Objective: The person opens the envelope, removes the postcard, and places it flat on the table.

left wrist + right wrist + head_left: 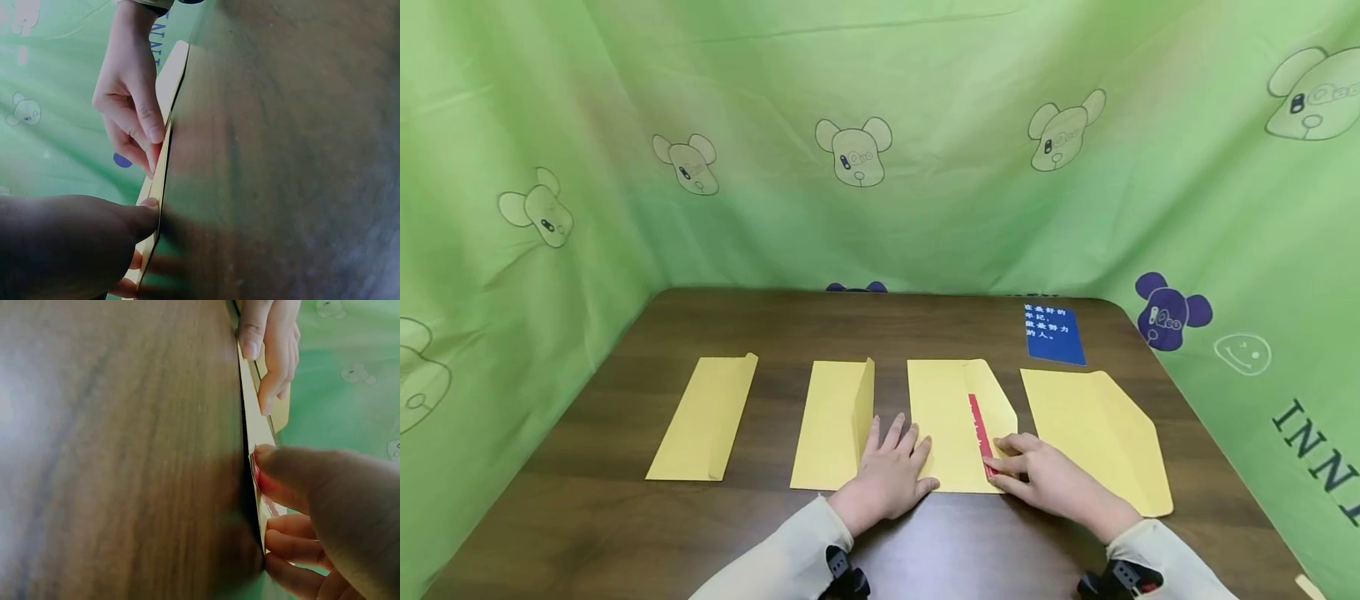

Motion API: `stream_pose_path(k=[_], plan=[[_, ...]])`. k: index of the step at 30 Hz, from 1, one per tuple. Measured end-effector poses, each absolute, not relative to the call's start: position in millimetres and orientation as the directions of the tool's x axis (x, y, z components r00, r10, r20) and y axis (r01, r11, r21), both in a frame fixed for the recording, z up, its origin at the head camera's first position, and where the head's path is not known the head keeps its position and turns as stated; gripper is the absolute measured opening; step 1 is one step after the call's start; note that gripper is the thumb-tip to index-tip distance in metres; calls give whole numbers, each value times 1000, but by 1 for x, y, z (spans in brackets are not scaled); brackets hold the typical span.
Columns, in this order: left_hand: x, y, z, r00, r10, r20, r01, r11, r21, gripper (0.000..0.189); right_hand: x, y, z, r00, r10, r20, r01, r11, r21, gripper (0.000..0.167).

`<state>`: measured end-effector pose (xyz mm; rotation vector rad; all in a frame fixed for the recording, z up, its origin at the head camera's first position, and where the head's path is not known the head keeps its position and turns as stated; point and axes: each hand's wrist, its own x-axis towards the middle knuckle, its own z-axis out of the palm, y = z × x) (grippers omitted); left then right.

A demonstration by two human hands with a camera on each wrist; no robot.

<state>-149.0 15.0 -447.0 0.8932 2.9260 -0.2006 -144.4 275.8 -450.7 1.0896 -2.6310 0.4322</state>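
In the head view, a yellow envelope (pixel 942 417), third from the left, lies on the table with its flap spread to the right. A narrow strip of a red card (pixel 979 429) with white marks shows along the envelope's mouth; the rest of it is hidden. My right hand (pixel 1048 479) pinches the near end of this strip between thumb and fingers. The right wrist view shows that thumb (pixel 275 456) against the red edge. My left hand (pixel 891 471), fingers spread, presses on the envelope's left part, thumb at its near edge.
To the left lie two yellow envelopes (pixel 700 417) (pixel 831 425) with their flaps standing slightly raised. Another envelope (pixel 1093 433), flap spread, is on the right, partly under my right hand. Behind it sits a blue card (pixel 1054 335) with white writing. Green printed cloth (pixel 925 225) surrounds the table.
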Motion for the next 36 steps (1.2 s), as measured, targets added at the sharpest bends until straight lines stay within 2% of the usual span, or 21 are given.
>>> stream_pose_path(k=[4, 13, 22, 29, 36], plan=[[-148, 16, -448, -830, 549, -103, 558, 822, -113, 61, -146, 277, -453, -665, -644, 378, -732, 662, -160, 22], [-149, 10, -453, -834, 544, -89, 551, 829, -94, 61, -148, 268, -455, -679, -615, 402, -716, 675, -178, 17], [-150, 15, -449, -829, 547, -117, 557, 825, -97, 62, -139, 264, -455, -790, -490, 368, -593, 761, -262, 20], [-148, 16, -449, -838, 529, -137, 544, 830, -120, 62, -132, 258, -460, -834, -398, 382, -523, 791, -318, 22], [-149, 16, -450, -830, 545, -123, 557, 824, -106, 62, -132, 255, -453, -901, -302, 311, -411, 824, -391, 42]])
